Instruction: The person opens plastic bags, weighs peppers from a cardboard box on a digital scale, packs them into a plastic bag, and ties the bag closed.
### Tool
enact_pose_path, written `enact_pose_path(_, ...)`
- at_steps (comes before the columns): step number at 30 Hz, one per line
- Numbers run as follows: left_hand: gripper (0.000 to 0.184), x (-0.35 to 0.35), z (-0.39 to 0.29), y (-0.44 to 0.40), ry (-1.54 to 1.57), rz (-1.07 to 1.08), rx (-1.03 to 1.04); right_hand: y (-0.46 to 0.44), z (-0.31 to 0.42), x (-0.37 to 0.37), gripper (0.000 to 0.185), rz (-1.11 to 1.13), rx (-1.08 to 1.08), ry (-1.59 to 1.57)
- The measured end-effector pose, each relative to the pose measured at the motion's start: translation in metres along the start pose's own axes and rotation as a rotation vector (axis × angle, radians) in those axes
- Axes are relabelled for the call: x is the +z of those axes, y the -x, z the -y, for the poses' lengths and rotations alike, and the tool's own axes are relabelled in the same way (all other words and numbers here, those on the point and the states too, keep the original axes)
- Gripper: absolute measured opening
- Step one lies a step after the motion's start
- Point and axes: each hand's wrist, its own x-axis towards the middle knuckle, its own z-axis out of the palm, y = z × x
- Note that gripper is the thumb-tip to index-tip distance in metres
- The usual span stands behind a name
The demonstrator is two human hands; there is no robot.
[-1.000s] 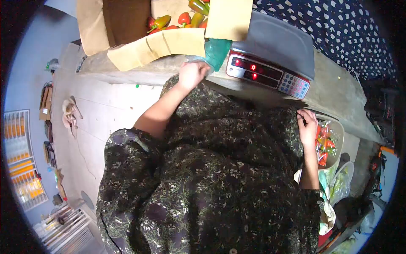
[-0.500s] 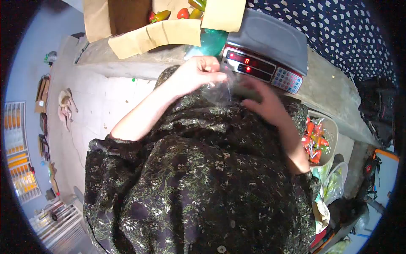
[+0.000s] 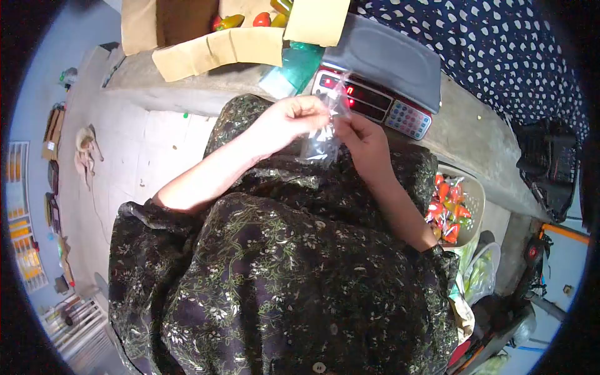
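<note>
A clear plastic bag [image 3: 320, 145] hangs between my two hands over my lap. My left hand [image 3: 303, 117] pinches it from the left with the fingers closed. From the right, the fingertips of my right hand [image 3: 362, 137] are pressed together on the same bag, close to my left fingertips. Just beyond the hands stands a scale [image 3: 381, 103] with red digits lit and a grey pan. A green and clear plastic packet [image 3: 292, 72] lies on the ledge left of the scale, partly under a cardboard flap.
An open cardboard box [image 3: 219, 53] holds red and green peppers [image 3: 262, 19]. At the right, a basket [image 3: 476, 203] contains bagged peppers [image 3: 451, 206], with bagged green vegetables [image 3: 480, 275] below. An animal [image 3: 86, 150] lies on the floor at the left.
The clear bag now shows between my hands. My right hand has come in from the basket's side to meet my left hand, which has moved right, and both now pinch the bag.
</note>
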Motion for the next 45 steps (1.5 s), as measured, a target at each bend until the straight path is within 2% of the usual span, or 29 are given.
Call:
enact_pose_path(1, 0.019, -0.002, 0.004, -0.003, 0.015, -0.078, 0.004, 0.000, 0.000, -0.001, 0.019, -0.005, 0.032, 0.002)
enact_pose_path(4, 0.021, -0.010, 0.004, -0.009, -0.004, -0.128, 0.044, 0.001, 0.005, -0.005, 0.017, 0.002, 0.120, 0.026)
enact_pose_path(9, 0.024, -0.009, 0.007, -0.017, 0.070, -0.234, 0.126, 0.003, -0.004, -0.015, 0.013, -0.067, -0.031, 0.017)
enact_pose_path(13, 0.023, -0.009, -0.011, 0.000, 0.481, -0.349, 0.149, -0.013, -0.007, 0.003, 0.021, -0.067, -0.209, 0.130)
enact_pose_path(15, 0.023, -0.026, -0.003, 0.009, 0.468, -0.288, 0.115, -0.020, 0.002, 0.025, 0.032, -0.001, -0.204, 0.053)
enact_pose_path(17, 0.026, -0.010, 0.006, -0.002, 0.518, -0.395, 0.107, -0.016, 0.003, 0.028, 0.043, 0.123, -0.099, -0.030)
enact_pose_path(19, 0.029, -0.009, -0.004, 0.000, 0.527, -0.421, 0.081, -0.011, 0.007, 0.034, 0.055, 0.300, 0.094, -0.094)
enact_pose_path(20, 0.031, -0.005, -0.005, -0.001, 0.531, -0.430, 0.064, -0.013, -0.001, 0.024, 0.043, 0.475, 0.161, 0.149)
enact_pose_path(23, 0.037, 0.000, -0.001, -0.012, 0.345, -0.270, 0.224, -0.020, 0.002, 0.012, 0.030, -0.001, 0.375, 0.073)
enact_pose_path(24, 0.047, 0.007, 0.001, -0.010, 0.335, -0.132, 0.230, -0.025, -0.010, 0.004, 0.026, -0.135, 0.154, 0.063)
enact_pose_path(25, 0.059, 0.009, 0.051, -0.036, 0.440, 0.012, 0.230, -0.029, -0.022, -0.005, 0.024, -0.259, -0.069, 0.081)
enact_pose_path(27, 0.065, 0.034, 0.052, -0.017, 0.078, -0.024, 0.272, -0.033, 0.016, -0.020, 0.023, -0.458, 0.194, -0.512)
enact_pose_path(30, 0.067, 0.032, 0.025, -0.017, -0.204, 0.161, -0.015, -0.031, 0.016, -0.030, 0.024, -0.431, 0.180, -0.698)
enact_pose_path(33, 0.059, 0.033, 0.019, -0.019, -0.317, -0.020, 0.072, -0.030, 0.003, -0.031, 0.027, -0.327, 0.177, -1.011)
enact_pose_path(34, 0.056, 0.040, 0.012, -0.015, -0.277, -0.138, 0.042, -0.029, 0.005, -0.027, 0.026, -0.343, 0.183, -0.858)
enact_pose_path(36, 0.053, 0.046, 0.016, -0.016, -0.354, -0.217, 0.185, -0.024, 0.015, -0.013, 0.025, -0.372, 0.198, -0.548)
enact_pose_path(37, 0.052, 0.048, 0.016, -0.017, -0.387, -0.257, 0.259, -0.024, 0.007, -0.008, 0.025, -0.336, 0.134, -0.470)
enact_pose_path(38, 0.041, 0.045, 0.014, -0.018, -0.485, -0.214, 0.342, -0.023, -0.006, -0.003, 0.026, -0.300, 0.073, -0.390)
enact_pose_path(39, 0.034, 0.042, 0.015, -0.020, -0.427, -0.234, 0.304, -0.023, -0.007, 0.002, 0.027, -0.264, 0.011, -0.309)
enact_pose_path(41, 0.022, 0.034, 0.021, -0.028, -0.310, -0.272, 0.233, -0.018, 0.002, -0.003, 0.024, -0.304, 0.104, -0.295)
enact_pose_path(42, 0.014, 0.029, 0.023, -0.031, -0.051, -0.327, 0.164, -0.016, 0.011, -0.011, 0.020, -0.339, 0.153, -0.272)
enact_pose_path(43, 0.013, 0.024, 0.025, -0.034, 0.064, -0.390, 0.271, -0.016, 0.016, -0.018, 0.017, -0.374, 0.202, -0.250)
enact_pose_path(45, 0.014, 0.009, 0.021, -0.034, 0.460, -0.291, 0.117, -0.017, 0.000, -0.027, 0.017, -0.361, 0.162, -0.265)
